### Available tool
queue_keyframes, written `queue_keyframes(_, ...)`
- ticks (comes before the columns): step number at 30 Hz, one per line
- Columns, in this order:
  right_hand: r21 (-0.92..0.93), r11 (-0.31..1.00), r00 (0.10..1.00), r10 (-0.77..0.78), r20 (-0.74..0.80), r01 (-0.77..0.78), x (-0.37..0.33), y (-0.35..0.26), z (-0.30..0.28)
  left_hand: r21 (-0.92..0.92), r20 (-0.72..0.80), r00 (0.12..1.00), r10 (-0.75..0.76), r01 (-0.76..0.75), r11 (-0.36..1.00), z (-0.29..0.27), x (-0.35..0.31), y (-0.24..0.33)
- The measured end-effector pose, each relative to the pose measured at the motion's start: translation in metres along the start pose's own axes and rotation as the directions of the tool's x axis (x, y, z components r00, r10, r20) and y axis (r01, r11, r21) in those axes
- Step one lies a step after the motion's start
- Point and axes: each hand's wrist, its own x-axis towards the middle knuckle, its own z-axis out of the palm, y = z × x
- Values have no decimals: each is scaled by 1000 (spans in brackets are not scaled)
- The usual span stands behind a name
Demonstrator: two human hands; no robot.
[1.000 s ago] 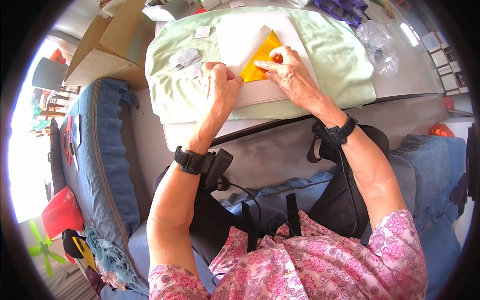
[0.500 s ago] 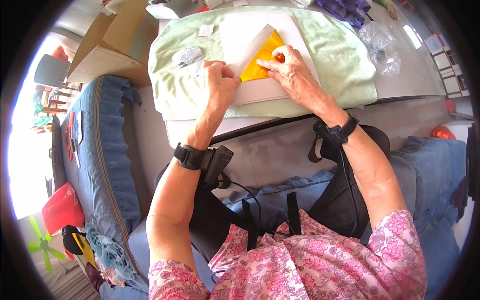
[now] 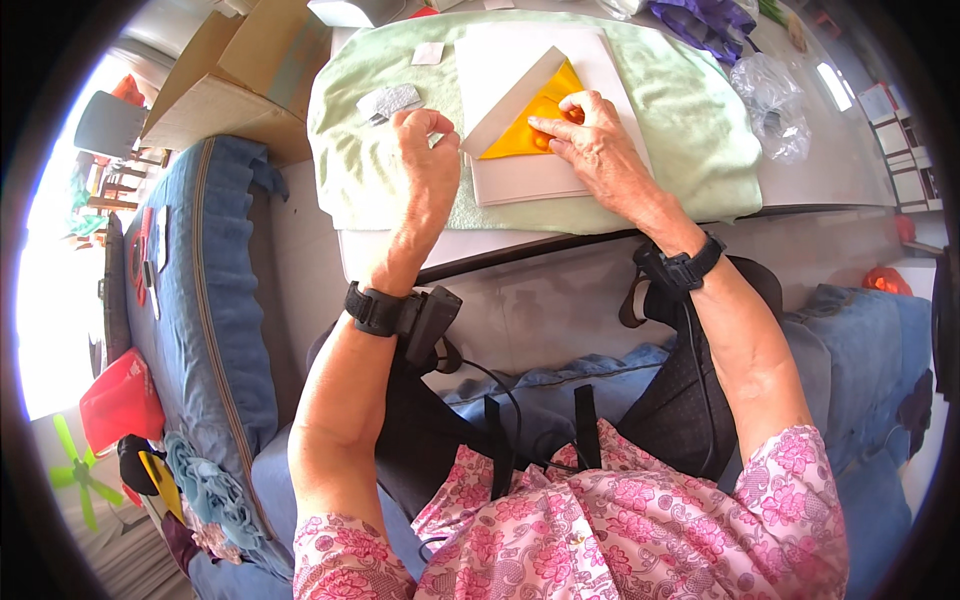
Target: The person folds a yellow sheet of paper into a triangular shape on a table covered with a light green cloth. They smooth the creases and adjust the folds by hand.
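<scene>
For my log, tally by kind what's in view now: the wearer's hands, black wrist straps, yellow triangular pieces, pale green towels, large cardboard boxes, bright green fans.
Left hand and right hand: 2
Black wrist straps: 2
Yellow triangular piece: 1
Pale green towel: 1
Large cardboard box: 1
Bright green fan: 1
Total: 8

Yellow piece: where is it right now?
In the head view, the yellow piece lies near the top, just right of centre, on the white sheets, with the right hand on it.
</scene>
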Motion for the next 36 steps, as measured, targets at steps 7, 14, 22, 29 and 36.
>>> queue_keyframes(7, -30, 1000, 1000, 5, -9, -5, 2, 1, -2, 159, 115, 888, 444, -458, 875, 8, -17, 38)
queue_keyframes(14, 0, 1000, 999, -18, 40, 18, 11, 7, -13, 164, 331, 794, 510, -581, 797, 15, -19, 40)
queue_keyframes(22, 72, 997, 997, 18, 69, -23, 29, 32, -28, 178, 323, 782, 533, -604, 777, 19, -18, 40)
queue_keyframes(29, -187, 976, 993, -104, 56, 113, 41, 40, -14, 269, 362, 758, 543, -642, 718, 19, -18, 44)
queue_keyframes(36, -268, 955, 990, -105, 93, 126, 43, 41, -18, 253, 369, 742, 560, -660, 707, 17, -13, 37)
